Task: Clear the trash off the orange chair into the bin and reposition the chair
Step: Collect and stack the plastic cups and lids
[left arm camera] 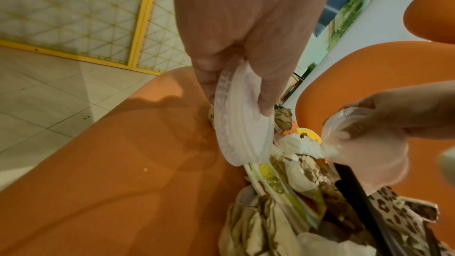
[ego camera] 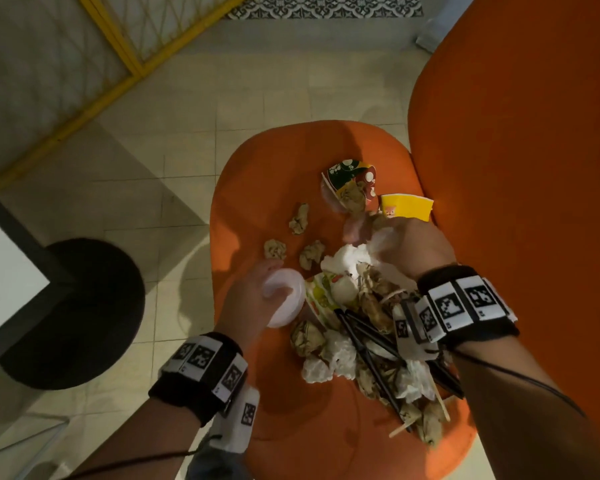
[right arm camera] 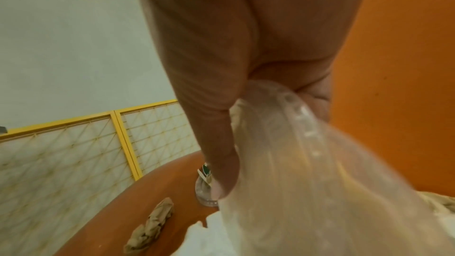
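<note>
The orange chair carries a heap of trash: crumpled brown and white paper, black straws, wooden sticks, a printed paper cup and a yellow cup. My left hand pinches a white plastic lid just above the seat's left side; the same lid shows between thumb and fingers in the left wrist view. My right hand grips a clear plastic cup over the heap, its translucent wall filling the right wrist view.
The chair's tall orange backrest rises on the right. A round black table base and a white table edge stand on the tiled floor at left. A yellow-framed lattice screen lies beyond. Loose paper balls dot the seat.
</note>
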